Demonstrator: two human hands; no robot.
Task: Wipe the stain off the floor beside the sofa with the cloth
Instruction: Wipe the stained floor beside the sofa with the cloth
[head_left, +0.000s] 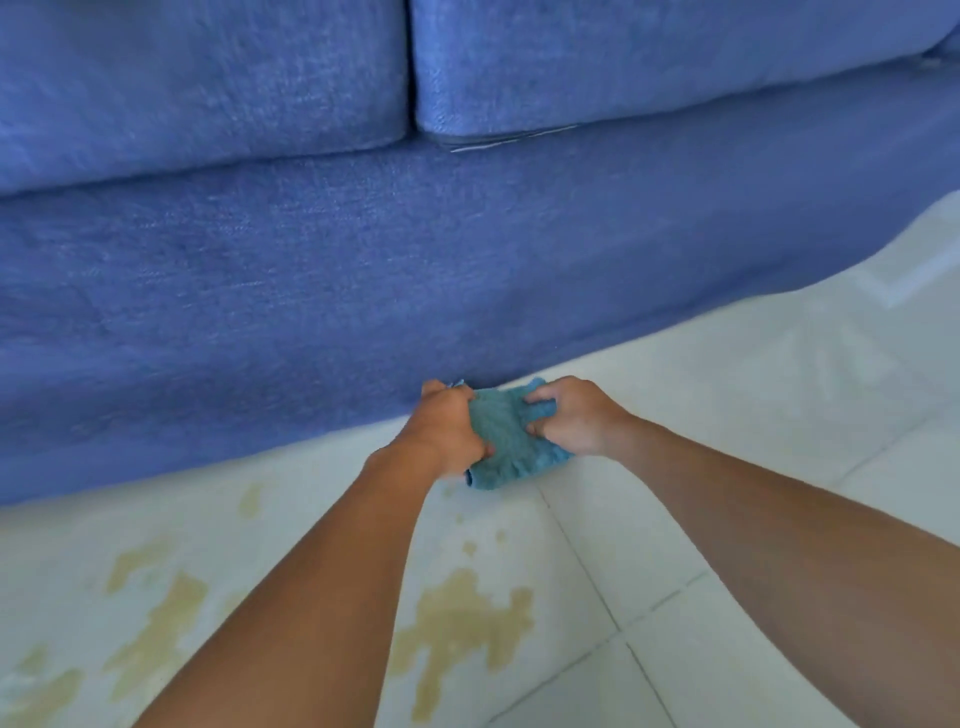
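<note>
Cloth bunched in both hands, stain not yet covered

The left hand (447, 431) and right hand (571, 415) each clutch the teal cloth (506, 441) tight, close against the sofa (363, 286); the yellowish stain (462, 618) lies nearer the person on the floor (727, 415) (patches also left of the grip). So wadded, it may smear or skip patches.

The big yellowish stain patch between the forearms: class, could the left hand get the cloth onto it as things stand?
Probably yes. The left hand grips the cloth beside the sofa; bare floor separates it from the stain.
</note>
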